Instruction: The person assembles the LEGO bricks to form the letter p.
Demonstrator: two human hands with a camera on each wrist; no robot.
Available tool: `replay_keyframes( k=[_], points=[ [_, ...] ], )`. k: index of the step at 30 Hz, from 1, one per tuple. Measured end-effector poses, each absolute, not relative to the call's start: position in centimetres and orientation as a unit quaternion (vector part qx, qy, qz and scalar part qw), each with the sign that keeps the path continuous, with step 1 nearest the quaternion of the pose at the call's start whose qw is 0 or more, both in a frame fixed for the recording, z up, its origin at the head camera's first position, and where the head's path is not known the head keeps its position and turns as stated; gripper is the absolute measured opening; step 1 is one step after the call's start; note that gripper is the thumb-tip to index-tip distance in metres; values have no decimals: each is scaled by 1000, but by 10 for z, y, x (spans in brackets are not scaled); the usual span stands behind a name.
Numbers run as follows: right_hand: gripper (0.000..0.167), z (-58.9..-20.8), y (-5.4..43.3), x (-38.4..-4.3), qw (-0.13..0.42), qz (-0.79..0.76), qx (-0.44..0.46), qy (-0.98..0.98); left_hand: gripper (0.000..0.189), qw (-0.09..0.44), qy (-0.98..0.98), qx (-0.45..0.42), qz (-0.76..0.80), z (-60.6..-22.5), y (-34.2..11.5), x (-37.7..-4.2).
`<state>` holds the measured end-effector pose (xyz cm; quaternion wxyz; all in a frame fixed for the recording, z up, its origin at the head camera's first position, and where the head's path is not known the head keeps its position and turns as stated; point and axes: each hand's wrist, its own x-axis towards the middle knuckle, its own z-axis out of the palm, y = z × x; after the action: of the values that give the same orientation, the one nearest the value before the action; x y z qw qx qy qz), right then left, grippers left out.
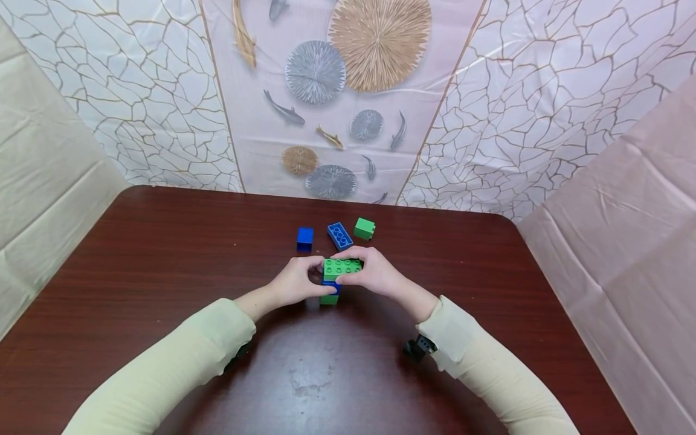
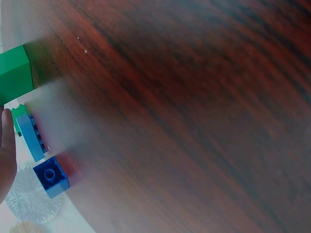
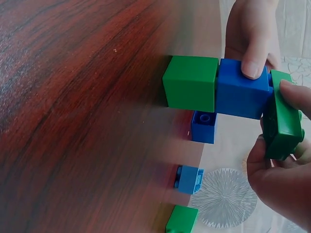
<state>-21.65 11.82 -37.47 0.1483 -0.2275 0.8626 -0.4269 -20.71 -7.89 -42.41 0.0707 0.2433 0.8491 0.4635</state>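
Observation:
A small stack stands on the table, with a green brick (image 3: 190,85) at the bottom and a blue brick (image 3: 239,94) on top of it. My left hand (image 1: 293,281) grips the blue brick, its thumb on the near side. In my right hand (image 1: 379,273) is a long green brick (image 1: 342,267), studs up, pinched between thumb and fingers. It lies across the top of the blue brick, slightly tilted in the right wrist view, with some blue studs showing between them. Only the edge of the left hand appears in the left wrist view.
Behind the hands lie three loose bricks: a blue one (image 1: 305,239) with its hollow side showing, a longer blue one (image 1: 340,236) with its underside up, and a green one (image 1: 364,229) on its side. A patterned cloth (image 1: 261,163) hangs at the dark table's (image 1: 163,266) far edge.

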Motion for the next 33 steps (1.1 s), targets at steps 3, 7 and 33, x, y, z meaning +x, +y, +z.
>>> replay_keyframes(
  k=[3,7,33],
  points=[
    [37,-375,118,-217,147,-422,-231,864,29,68,850,246,460,-424,-79,-208],
    [37,-376,118,-217,139,-409,-245,868,29,61,852,251,456,-424,-80,-209],
    [32,-382,109,-209,92,-423,-258,864,30,52,847,271,454,-427,-81,-207]
  ],
)
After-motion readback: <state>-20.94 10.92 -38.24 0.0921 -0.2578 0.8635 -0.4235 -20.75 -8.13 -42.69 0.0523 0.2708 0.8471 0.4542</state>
